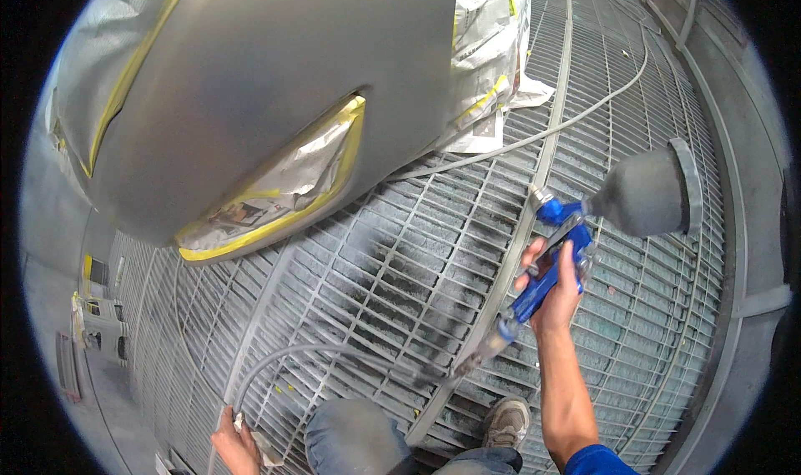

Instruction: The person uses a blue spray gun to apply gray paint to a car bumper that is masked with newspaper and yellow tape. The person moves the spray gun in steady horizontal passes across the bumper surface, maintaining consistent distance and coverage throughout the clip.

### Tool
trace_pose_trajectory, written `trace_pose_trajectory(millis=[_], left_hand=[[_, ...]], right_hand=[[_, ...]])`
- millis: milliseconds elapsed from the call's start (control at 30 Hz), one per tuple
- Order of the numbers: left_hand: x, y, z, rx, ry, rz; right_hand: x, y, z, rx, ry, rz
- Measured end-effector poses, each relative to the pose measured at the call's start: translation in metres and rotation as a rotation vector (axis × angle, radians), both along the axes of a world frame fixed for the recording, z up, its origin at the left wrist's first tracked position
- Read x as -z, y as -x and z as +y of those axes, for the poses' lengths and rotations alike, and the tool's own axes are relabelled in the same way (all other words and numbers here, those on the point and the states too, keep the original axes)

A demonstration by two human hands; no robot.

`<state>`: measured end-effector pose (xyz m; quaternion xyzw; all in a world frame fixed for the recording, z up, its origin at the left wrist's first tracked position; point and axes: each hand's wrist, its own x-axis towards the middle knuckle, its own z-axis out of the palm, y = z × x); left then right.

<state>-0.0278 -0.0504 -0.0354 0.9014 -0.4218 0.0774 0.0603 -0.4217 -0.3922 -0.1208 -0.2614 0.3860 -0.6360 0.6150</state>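
Note:
My right hand (546, 287) grips a blue spray gun (559, 216) with a grey paint cup (638, 196) on top, its nozzle angled toward the upper left. A grey hose (309, 350) runs from below the gun to my left hand (234, 437), whose fingers are closed around it at the lower left, beside a small pale item I cannot make out. Above and left is a matte grey curved car panel (275, 66), with a yellow-taped masked opening (275, 183) in its lower part.
Crumpled masking film (492, 25) covers the panel's right side. Metal floor grating (417, 266) lies under my legs (359, 437), crossed by another hose (584, 112). A grey wall (743, 225) borders the right, and grey parts (104, 325) stand at the left.

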Motion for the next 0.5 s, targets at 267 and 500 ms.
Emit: trace_pose_trajectory(millis=[267,500], left_hand=[[-0.028,0.014,-0.003,-0.197,-0.235,0.002],[-0.014,0.0,-0.003,-0.001,-0.029,0.008]], right_hand=[[-0.009,-0.015,0.084,-0.701,0.004,-0.3],[0.009,0.01,0.0,-0.163,0.04,-0.126]])
